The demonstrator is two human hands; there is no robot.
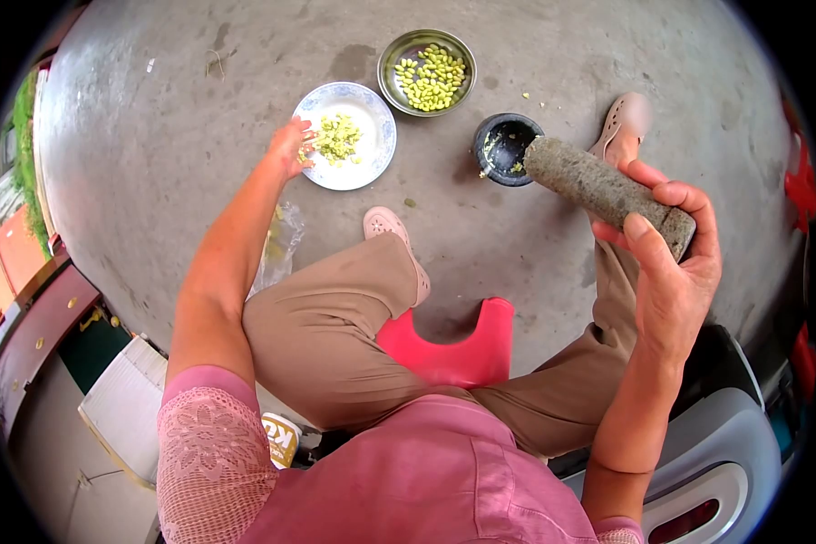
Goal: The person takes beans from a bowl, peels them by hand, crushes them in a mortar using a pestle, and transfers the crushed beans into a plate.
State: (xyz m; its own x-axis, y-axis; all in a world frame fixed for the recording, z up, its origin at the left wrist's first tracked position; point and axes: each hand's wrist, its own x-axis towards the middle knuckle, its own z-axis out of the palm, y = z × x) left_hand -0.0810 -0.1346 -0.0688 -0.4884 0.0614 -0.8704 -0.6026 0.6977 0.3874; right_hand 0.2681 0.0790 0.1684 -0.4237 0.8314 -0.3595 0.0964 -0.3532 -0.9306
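Note:
My right hand (pixel 675 249) is closed around a thick grey stone pestle (pixel 594 186), held tilted with its far end beside the dark stone mortar (pixel 508 150). Bits of green stick to the mortar's inside. At the left edge of a white plate with a blue rim (pixel 376 154), my left hand (pixel 292 147) has its fingers spread over crushed green pieces (pixel 336 140). Whether it pinches any pieces is too small to tell. Behind the plate and mortar, a metal bowl (pixel 386 80) holds whole green beans (pixel 432 78).
A clear plastic bag (pixel 281 243) lies on the floor by my left knee. Between my legs is a red plastic stool (pixel 453 354). A white box-like object (pixel 125 408) stands at the left, and a grey plastic object (pixel 721 444) at the lower right.

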